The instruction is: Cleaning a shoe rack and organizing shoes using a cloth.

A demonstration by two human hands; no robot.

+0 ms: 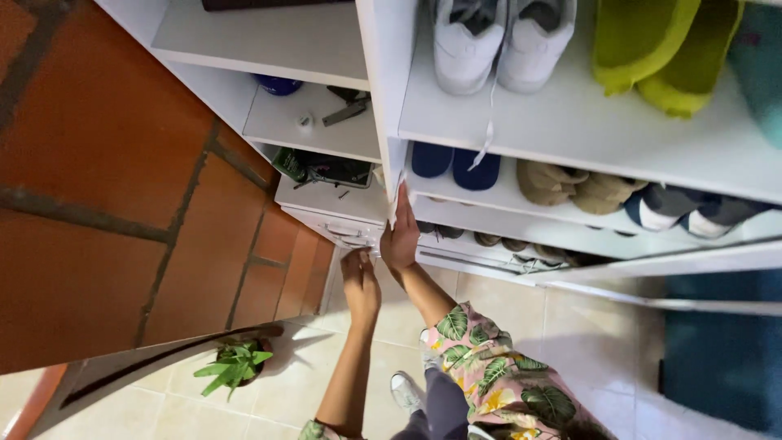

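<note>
My right hand [399,236] lies flat against the front edge of the white upright panel [389,106] of a shoe shelf unit, fingers stretched upward. Just left of it and lower, my left hand [361,285] reaches to the underside of the small white drawers [342,232]; its fingertips are hidden there. White sneakers [497,41] and yellow-green shoes [652,49] sit on the top shelf. Blue shoes [456,163] and tan shoes [562,183] sit one shelf below, right of my right hand.
A terracotta tiled wall [98,163] fills the left. A small potted plant [236,367] stands on the pale floor tiles. A dark blue mat [725,358] lies at right. Left shelves hold small tools [346,106]. My white-shod foot [405,391] is below.
</note>
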